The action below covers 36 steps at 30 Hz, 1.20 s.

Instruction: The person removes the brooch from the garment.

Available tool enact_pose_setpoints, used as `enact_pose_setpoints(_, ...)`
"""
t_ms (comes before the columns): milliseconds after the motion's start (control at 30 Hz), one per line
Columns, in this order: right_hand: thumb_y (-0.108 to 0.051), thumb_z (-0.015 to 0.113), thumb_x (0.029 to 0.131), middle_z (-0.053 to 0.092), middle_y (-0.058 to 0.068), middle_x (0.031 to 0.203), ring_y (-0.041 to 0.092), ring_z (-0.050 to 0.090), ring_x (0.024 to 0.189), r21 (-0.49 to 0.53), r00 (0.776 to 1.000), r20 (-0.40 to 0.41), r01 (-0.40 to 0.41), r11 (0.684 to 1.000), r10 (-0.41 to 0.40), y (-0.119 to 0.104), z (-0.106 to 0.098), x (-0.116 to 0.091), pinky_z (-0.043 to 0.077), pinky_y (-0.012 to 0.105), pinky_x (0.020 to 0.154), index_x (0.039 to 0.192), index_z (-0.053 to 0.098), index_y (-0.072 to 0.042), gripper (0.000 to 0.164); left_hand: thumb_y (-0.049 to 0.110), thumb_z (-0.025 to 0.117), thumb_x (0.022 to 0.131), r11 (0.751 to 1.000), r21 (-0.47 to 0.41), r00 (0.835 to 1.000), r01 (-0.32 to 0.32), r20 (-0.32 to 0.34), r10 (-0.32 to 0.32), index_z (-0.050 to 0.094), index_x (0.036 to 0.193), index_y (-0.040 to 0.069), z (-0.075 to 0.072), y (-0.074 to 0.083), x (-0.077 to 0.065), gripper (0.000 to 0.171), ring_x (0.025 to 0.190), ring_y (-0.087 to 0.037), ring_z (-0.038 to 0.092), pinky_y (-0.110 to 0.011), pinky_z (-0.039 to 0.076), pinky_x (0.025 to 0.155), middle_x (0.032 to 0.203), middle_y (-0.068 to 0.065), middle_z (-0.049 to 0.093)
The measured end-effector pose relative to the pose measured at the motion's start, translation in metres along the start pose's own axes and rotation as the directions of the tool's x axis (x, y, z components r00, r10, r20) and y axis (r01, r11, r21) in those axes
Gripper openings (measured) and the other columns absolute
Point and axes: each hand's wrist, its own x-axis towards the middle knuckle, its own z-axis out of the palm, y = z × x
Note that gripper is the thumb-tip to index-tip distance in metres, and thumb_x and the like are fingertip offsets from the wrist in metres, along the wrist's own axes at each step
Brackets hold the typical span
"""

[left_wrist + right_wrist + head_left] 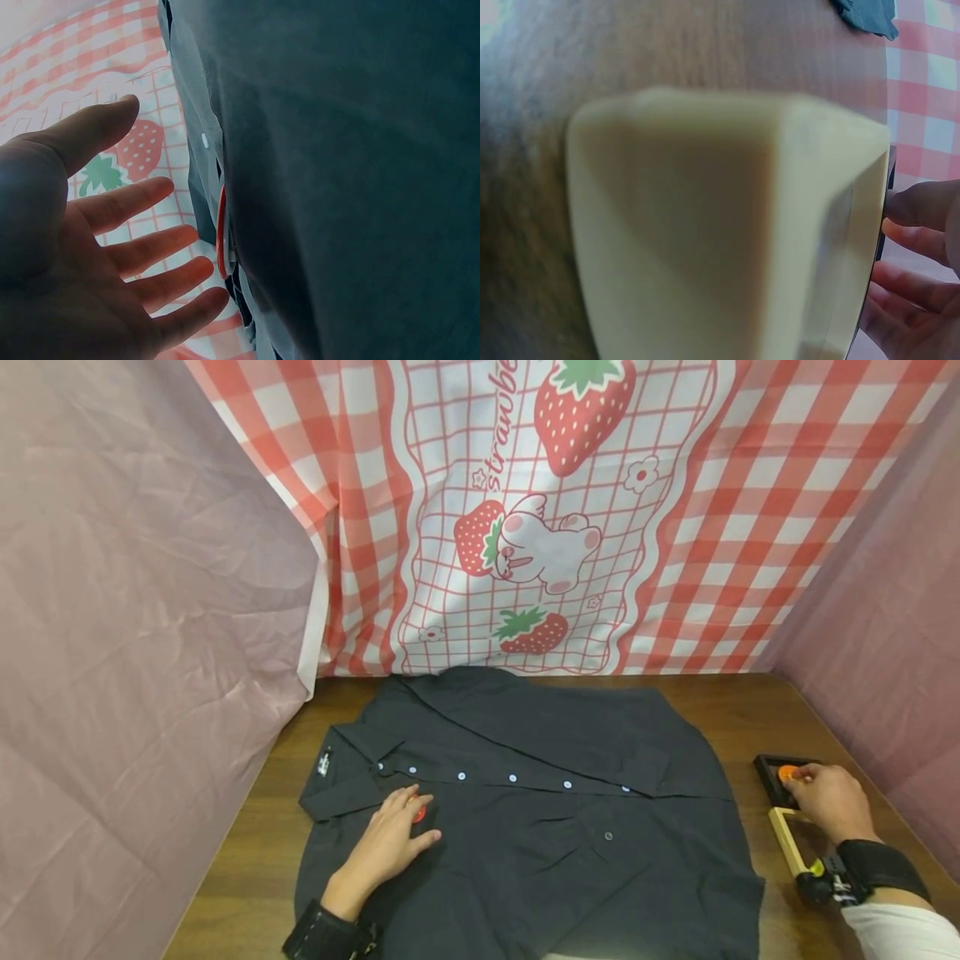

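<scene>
A dark button-up shirt [510, 852] lies spread on the table, its row of pale buttons running across it. On the shirt near the collar is a red round piece [419, 814], possibly a badge; the left wrist view shows its red edge [221, 232] side-on. My left hand [390, 841] hovers over or touches this piece, fingers spread and fairly straight, partly covering it. My right hand [834, 802] is at the black tray [767, 774], thumb and fingertips pinching an orange round piece [786, 773]. The right wrist view hides that piece.
Next to the black tray, nearer me, stands a pale yellow box [783, 843], large and blurred in the right wrist view. Brown wooden tabletop [232, 877] shows around the shirt. A red checked strawberry cloth [525, 527] hangs behind, with plain curtains [150, 610] at the sides.
</scene>
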Motion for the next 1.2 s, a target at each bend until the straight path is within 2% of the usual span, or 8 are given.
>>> enact_pose_setpoints(333, -0.014, 0.064, 0.089, 0.062, 0.038, 0.094, 0.053, 0.058, 0.080, 0.007, 0.999, 0.018, -0.037, 0.999, 0.037, -0.002, -0.004, -0.002, 0.044, 0.053, 0.062, 0.102, 0.060, 0.016, 0.033, 0.031, 0.073, 0.086, 1.000, 0.000, 1.000, -0.005, 0.006, 0.005, 0.059, 0.131, 0.005, 0.000, 0.000, -0.003, 0.053, 0.136, -0.043, 0.040, -0.064, 0.036, 0.105, 0.144, -0.022, 0.048)
enact_pose_setpoints(633, -0.014, 0.061, 0.091, 0.063, 0.037, 0.091, 0.048, 0.059, 0.076, 0.026, 1.000, 0.012, -0.024, 0.999, 0.024, -0.002, -0.005, -0.006, 0.045, 0.049, 0.060, 0.101, 0.060, 0.016, 0.032, 0.030, 0.074, 0.086, 1.000, -0.004, 1.000, -0.002, 0.023, 0.002, 0.057, 0.132, 0.004, -0.002, 0.000, -0.002, 0.056, 0.138, -0.045, 0.038, -0.065, 0.035, 0.106, 0.146, -0.023, 0.047)
enact_pose_setpoints(833, -0.015, 0.061, 0.092, 0.062, 0.037, 0.094, 0.049, 0.059, 0.077, 0.022, 1.000, 0.006, 0.005, 1.000, -0.005, -0.001, -0.004, -0.008, 0.045, 0.052, 0.062, 0.104, 0.058, 0.017, 0.034, 0.031, 0.074, 0.086, 1.000, -0.004, 1.000, 0.005, 0.030, -0.005, 0.056, 0.133, 0.005, -0.001, 0.000, -0.002, 0.057, 0.139, -0.045, 0.037, -0.065, 0.033, 0.107, 0.147, -0.023, 0.046)
enact_pose_setpoints(1067, -0.021, 0.060, 0.093, 0.057, 0.041, 0.102, 0.054, 0.057, 0.086, 0.025, 0.999, 0.042, -0.026, 0.999, 0.025, -0.004, -0.006, -0.009, 0.045, 0.056, 0.067, 0.112, 0.051, 0.018, 0.044, 0.031, 0.074, 0.085, 1.000, -0.005, 1.000, -0.002, 0.023, 0.002, 0.055, 0.134, 0.004, -0.001, 0.000, -0.004, 0.059, 0.138, -0.045, 0.038, -0.065, 0.034, 0.106, 0.146, -0.023, 0.046)
enact_pose_setpoints(1200, -0.024, 0.058, 0.095, 0.057, 0.041, 0.103, 0.054, 0.056, 0.087, 0.036, 0.999, 0.033, -0.018, 0.999, 0.017, -0.005, -0.006, -0.011, 0.045, 0.057, 0.068, 0.114, 0.051, 0.018, 0.046, 0.032, 0.074, 0.085, 1.000, 0.003, 1.000, -0.012, 0.017, 0.012, 0.055, 0.134, 0.003, -0.002, 0.001, -0.004, 0.060, 0.139, -0.044, 0.038, -0.064, 0.034, 0.106, 0.146, -0.023, 0.047)
